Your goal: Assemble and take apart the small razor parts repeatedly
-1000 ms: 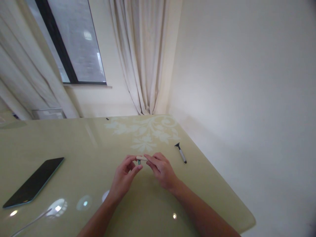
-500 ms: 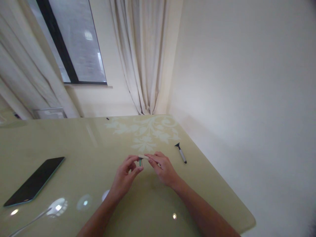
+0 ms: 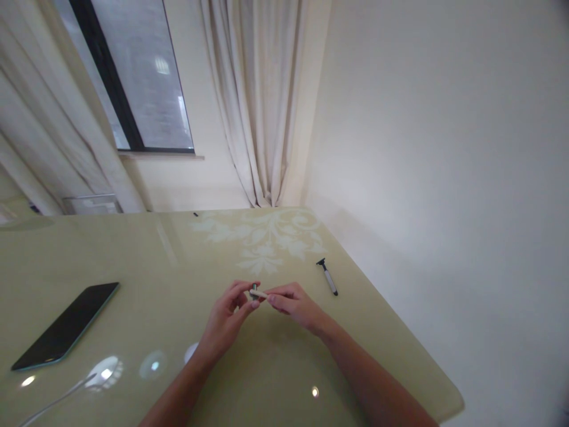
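My left hand (image 3: 228, 314) pinches a small dark piece with a green strip, which looks like a razor cartridge (image 3: 255, 286), between thumb and fingers. In my right hand (image 3: 299, 307) is a slim pale stick that looks like a toothbrush (image 3: 259, 293). Its head lies across the cartridge, apparently touching it; any bristles are too small to make out. Both hands are close together just above the table. To the right of them lies a razor handle (image 3: 328, 279), grey and black, with a black T-shaped end pointing away from me.
A dark tablet (image 3: 66, 325) lies on the glossy greenish table (image 3: 146, 267) at the left. A tiny black piece (image 3: 195, 214) sits near the far edge. The wall (image 3: 427, 178) runs close along the table's right side; curtains (image 3: 258, 107) hang behind it.
The toothbrush head has moved down towards me, from the far end of the cartridge to its middle. My right hand has come down slightly with it; the left keeps its pinch.
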The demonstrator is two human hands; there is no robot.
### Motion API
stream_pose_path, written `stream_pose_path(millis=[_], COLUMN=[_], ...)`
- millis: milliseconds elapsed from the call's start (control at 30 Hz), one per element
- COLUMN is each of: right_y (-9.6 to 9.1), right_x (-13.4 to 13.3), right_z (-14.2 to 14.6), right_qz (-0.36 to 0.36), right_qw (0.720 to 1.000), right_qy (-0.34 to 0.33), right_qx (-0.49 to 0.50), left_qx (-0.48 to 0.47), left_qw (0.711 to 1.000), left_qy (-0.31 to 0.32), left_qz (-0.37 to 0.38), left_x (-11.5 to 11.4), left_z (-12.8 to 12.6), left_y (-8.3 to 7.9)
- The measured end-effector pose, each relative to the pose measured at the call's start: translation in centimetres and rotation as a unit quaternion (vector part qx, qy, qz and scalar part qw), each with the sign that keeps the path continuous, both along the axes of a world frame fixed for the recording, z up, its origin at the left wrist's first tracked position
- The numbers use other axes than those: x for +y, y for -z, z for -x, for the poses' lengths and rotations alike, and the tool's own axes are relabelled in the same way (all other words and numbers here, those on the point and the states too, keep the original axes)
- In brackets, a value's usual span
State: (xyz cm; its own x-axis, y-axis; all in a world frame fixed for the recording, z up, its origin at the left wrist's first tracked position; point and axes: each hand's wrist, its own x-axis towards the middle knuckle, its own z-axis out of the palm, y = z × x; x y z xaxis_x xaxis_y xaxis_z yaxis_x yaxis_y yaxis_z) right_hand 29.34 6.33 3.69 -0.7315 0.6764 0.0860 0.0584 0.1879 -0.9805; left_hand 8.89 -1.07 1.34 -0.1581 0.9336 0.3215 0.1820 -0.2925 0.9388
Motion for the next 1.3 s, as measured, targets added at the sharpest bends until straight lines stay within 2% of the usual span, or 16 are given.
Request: stream_pose_path(millis=[100, 167, 233, 300, 367, 467, 567, 633, 700, 767, 833, 933, 1000, 1100, 1200, 1300], right_y=[-0.2, -0.5, -0.9, -1.1, -1.2, -1.1, -1.0, -0.9, -0.8, -0.6, -0.4, -0.1, -0.2, -0.5, -0.7, -0.7], right_x=[0.0, -0.4, -1.0, -1.6, -1.8, -1.5, -1.0, -0.8, -0.8, -0.7, -0.6, -0.5, -0.5, -1.0, -1.5, -1.6], right_z=[0.1, 0.2, 0.4, 0.6, 0.6, 0.4, 0.0, 0.0, 0.0, 0.2, 0.3, 0.4, 0.4, 0.6, 0.7, 0.7], right_qz=[-0.097, -0.186, -0.246, -0.274, -0.271, -0.191, -0.045, 0.075, 0.174, 0.206, 0.156, -0.011, -0.106, -0.194, -0.240, -0.195], right_qw=[0.993, 0.976, 0.958, 0.949, 0.952, 0.978, 0.999, 0.997, 0.984, 0.977, 0.987, 0.999, 0.989, 0.971, 0.961, 0.974], right_qy=[0.063, 0.110, 0.135, 0.135, 0.119, 0.070, 0.017, -0.015, -0.041, -0.048, -0.027, 0.051, 0.103, 0.136, 0.133, 0.106], right_qx=[-0.014, -0.032, -0.058, -0.080, -0.082, -0.051, -0.009, 0.014, 0.029, 0.035, 0.030, 0.006, -0.010, -0.031, -0.047, -0.039], left_qx=[0.021, 0.022, 0.018, 0.013, 0.007, -0.015, -0.048, -0.062, -0.066, -0.063, -0.057, -0.052, -0.048, -0.036, -0.025, -0.024], left_qw=[1.000, 1.000, 1.000, 1.000, 1.000, 1.000, 0.999, 0.998, 0.998, 0.998, 0.998, 0.998, 0.999, 0.999, 0.999, 0.999], left_qy=[-0.001, -0.006, -0.012, -0.016, -0.017, -0.019, -0.009, -0.004, -0.007, -0.009, -0.004, 0.000, -0.001, -0.010, -0.017, -0.017], left_qz=[0.003, 0.007, 0.010, 0.010, 0.011, 0.017, 0.019, 0.015, 0.012, 0.019, 0.027, 0.025, 0.020, 0.021, 0.021, 0.013], left_x=[-0.1, 0.0, 0.0, 0.1, 0.3, 0.5, 0.5, 0.4, 0.3, 0.1, 0.1, 0.1, 0.1, 0.2, 0.2, 0.2], left_z=[-0.4, -0.6, -0.8, -0.7, -0.6, -0.3, -0.1, 0.0, 0.1, 0.1, 0.1, 0.2, 0.2, 0.2, 0.3, 0.4], left_y=[-0.1, -0.2, -0.1, 0.0, 0.2, 0.6, 0.8, 0.7, 0.4, 0.1, -0.1, 0.1, 0.4, 0.8, 0.9, 0.8])
